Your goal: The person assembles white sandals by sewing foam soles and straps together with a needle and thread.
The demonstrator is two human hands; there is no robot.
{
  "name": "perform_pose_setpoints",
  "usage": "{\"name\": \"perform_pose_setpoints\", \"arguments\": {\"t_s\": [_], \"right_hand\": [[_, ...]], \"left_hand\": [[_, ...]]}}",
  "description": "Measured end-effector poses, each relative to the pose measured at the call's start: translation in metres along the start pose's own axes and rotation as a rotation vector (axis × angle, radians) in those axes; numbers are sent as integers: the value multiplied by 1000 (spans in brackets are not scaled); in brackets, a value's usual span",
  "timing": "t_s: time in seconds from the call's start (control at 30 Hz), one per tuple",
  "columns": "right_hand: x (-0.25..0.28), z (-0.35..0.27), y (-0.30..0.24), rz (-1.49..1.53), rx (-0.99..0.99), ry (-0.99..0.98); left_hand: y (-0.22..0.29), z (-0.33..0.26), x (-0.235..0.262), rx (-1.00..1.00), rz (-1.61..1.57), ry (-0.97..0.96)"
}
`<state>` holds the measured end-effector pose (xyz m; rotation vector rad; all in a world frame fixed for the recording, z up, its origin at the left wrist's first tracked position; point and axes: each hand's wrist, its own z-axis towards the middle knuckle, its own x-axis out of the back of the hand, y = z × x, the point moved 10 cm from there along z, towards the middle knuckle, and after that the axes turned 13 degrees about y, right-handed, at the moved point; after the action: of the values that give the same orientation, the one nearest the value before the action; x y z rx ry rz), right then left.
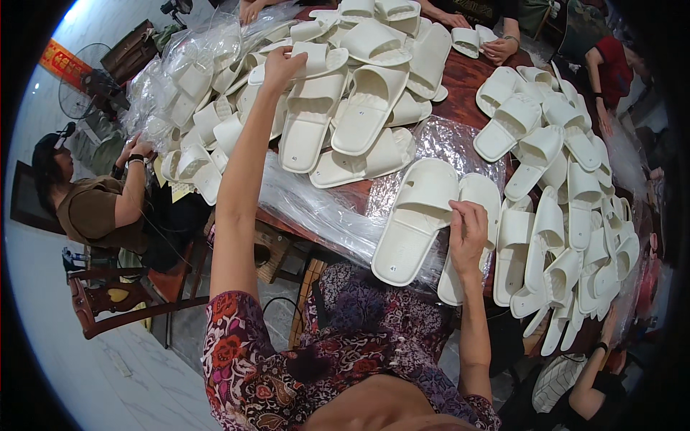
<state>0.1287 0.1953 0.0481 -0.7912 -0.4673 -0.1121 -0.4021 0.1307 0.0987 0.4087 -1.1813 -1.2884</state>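
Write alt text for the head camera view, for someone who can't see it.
A person's left hand reaches into a heap of white slide sandals on a dark red table, while the right hand touches a pair of white slides lying on clear plastic bags. Other people sit around the table.

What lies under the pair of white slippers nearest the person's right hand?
Under the pair of white slippers by the right hand lies a clear plastic bag, crinkled, spread over the dark red table. The table directly beneath is covered.
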Motion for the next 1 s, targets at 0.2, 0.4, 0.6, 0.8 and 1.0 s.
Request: {"name": "perform_pose_setpoints", "arguments": {"t_s": [0.2,0.4,0.6,0.8,1.0], "right_hand": [[0,0,-1,-6,4,3],[1,0,1,-13,-2,12],[2,-1,4,6,5,6],[7,-2,7,116,-57,31],[38,-3,-16,108,-55,92]], "left_hand": [[5,8,19,227,-336,-45],[38,6,42,271,-473,-141],[113,-36,75,246,-539,-249],[187,-117,87,139,-703,-440],[203,-222,58,352,-806,-575]]}}
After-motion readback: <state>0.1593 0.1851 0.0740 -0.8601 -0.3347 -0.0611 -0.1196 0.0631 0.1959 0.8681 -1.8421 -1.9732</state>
